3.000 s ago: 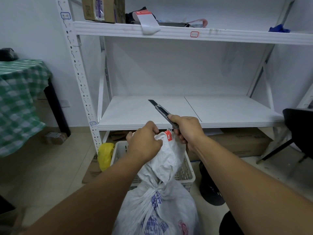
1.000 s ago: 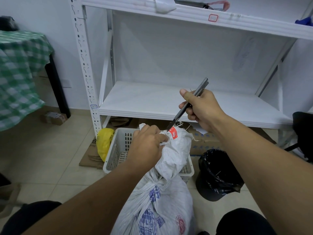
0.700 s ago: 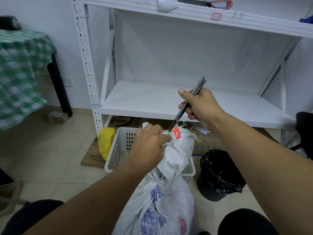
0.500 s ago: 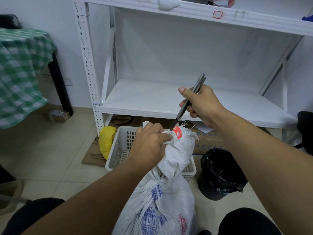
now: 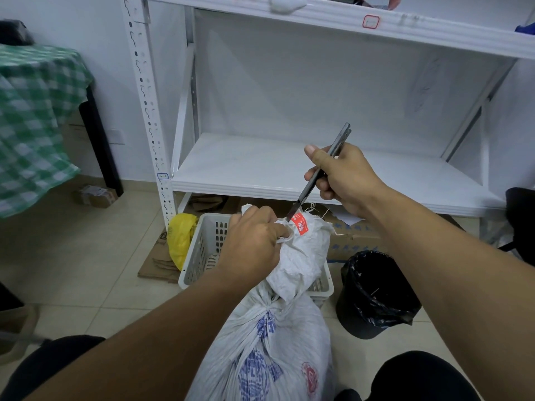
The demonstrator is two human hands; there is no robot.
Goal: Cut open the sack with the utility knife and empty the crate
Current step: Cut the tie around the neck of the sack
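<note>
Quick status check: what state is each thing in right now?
White woven sack: tied shut, neck held up.
Grey utility knife: blade out, tip at the sack's top.
Left hand: gripping the sack's neck.
Right hand: gripping the knife.
White plastic crate: upright behind the sack; contents hidden.
Black-lined bin: open.

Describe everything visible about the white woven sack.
The white woven plastic sack stands on the floor, crumpled, printed with blue and red marks, and tied tightly partway up. Above the knot its loose neck carries a red label. The left hand grips the neck; the slim utility knife in the right hand meets its frayed top edge.
</note>
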